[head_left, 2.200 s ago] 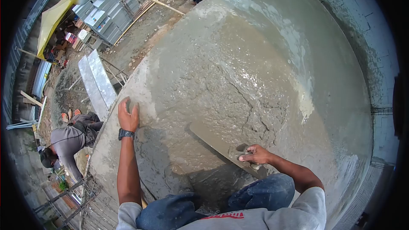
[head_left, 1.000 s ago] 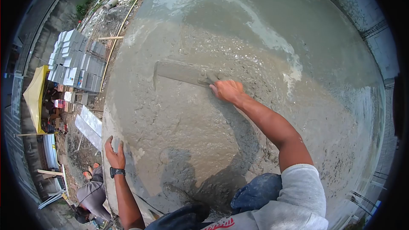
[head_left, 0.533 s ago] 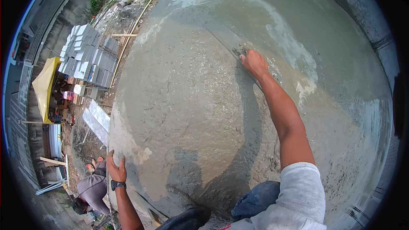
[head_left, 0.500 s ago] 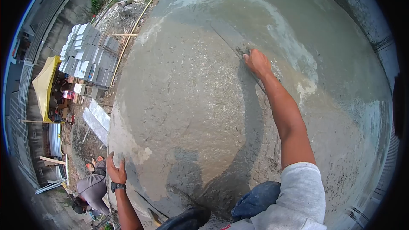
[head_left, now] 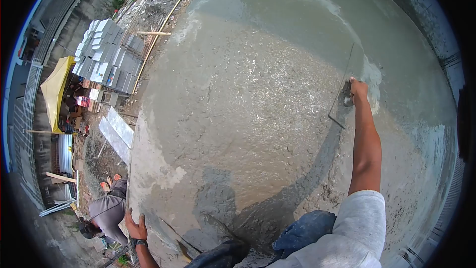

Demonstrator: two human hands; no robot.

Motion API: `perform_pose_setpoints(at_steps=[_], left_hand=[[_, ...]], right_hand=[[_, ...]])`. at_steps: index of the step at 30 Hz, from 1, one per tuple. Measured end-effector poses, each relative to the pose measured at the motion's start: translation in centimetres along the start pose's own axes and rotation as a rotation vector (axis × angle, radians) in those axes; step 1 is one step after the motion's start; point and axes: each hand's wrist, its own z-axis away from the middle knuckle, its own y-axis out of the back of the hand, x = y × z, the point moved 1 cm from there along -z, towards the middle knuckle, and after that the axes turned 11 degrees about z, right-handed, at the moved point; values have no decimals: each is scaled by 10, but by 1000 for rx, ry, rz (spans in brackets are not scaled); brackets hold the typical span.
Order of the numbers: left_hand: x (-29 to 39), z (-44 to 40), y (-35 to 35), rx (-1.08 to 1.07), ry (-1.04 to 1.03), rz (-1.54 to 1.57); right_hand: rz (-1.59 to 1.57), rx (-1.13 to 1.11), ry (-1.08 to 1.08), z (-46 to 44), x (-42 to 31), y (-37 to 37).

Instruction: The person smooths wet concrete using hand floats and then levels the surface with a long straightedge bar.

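Well in from the right edge of a wet concrete slab (head_left: 258,79), a long, narrow trowel (head_left: 342,97) points toward the far edge, its straight-sided blade nearly as grey as the surface around it. A worker's right hand (head_left: 358,90) has its fingers clamped on the handle, beside a pale, curving streak (head_left: 373,72). Rough, glistening concrete spreads widely from the blade to the left edge, where the left hand (head_left: 135,226) hovers or rests, thumb and fingers apart; contact cannot be told. Beyond that edge, a person in grey (head_left: 106,211) bends near metal sheets (head_left: 116,134).
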Motion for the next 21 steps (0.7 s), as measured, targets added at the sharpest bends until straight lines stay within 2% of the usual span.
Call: perform_pose_setpoints(at_steps=[2, 5, 9, 12, 15, 18, 20, 21], left_hand=[[-2, 4, 4, -2, 33, -9], [-19, 22, -6, -6, 71, -45], [-61, 71, -48, -13, 245, 5], [-52, 110, -70, 21, 278, -29], [-49, 143, -81, 101, 232, -109], [-50, 158, -90, 182, 199, -164], [-46, 167, -98, 206, 242, -159], [-42, 169, -103, 217, 273, -144]], right_hand=[[-163, 12, -74, -7, 3, -2], [-300, -114, -33, -15, -15, -24], [-280, -291, 37, 23, -80, -67], [-257, -511, 102, 76, -124, -97], [-120, -721, 299, 157, -155, -126], [43, -902, 626, 261, -170, -146], [100, -1126, 758, 312, -166, -170], [224, -1087, 919, 337, -168, -179]])
